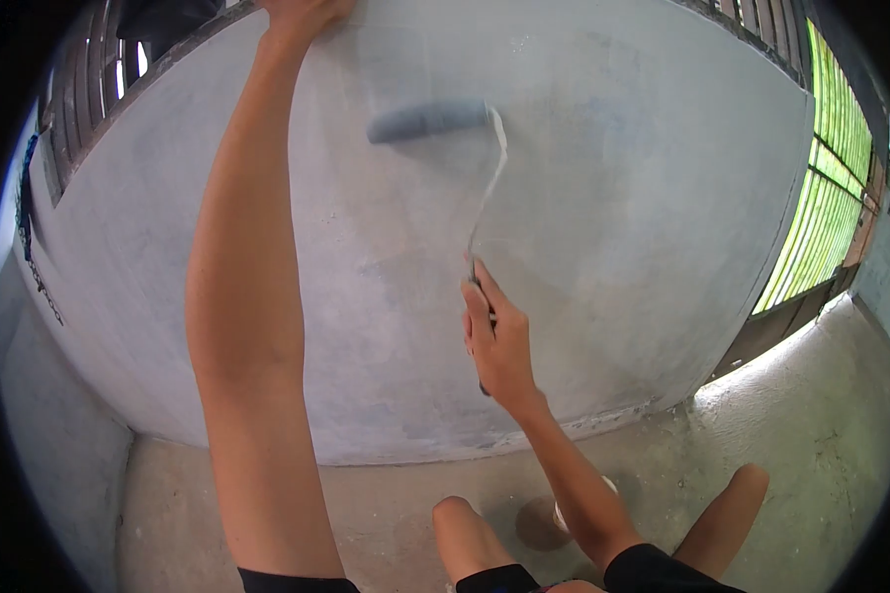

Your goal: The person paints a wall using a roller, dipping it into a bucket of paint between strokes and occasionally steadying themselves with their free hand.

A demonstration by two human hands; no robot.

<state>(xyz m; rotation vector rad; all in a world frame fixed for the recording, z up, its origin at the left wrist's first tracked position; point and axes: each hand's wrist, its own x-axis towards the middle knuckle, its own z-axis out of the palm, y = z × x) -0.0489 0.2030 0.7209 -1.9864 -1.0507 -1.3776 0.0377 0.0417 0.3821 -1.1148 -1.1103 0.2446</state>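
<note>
Gripping the roller in the head view, the right hand holds it against the wall. Whether the left hand, by the wall's top, grasps anything is unclear; even pressure should help.

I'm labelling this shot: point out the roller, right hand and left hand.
Roller (430, 121): head view, middle of its sleeve.
Right hand (504, 341): head view, between fingers and wrist.
Left hand (305, 12): head view, the part above the wrist, cut by the top edge.
</note>
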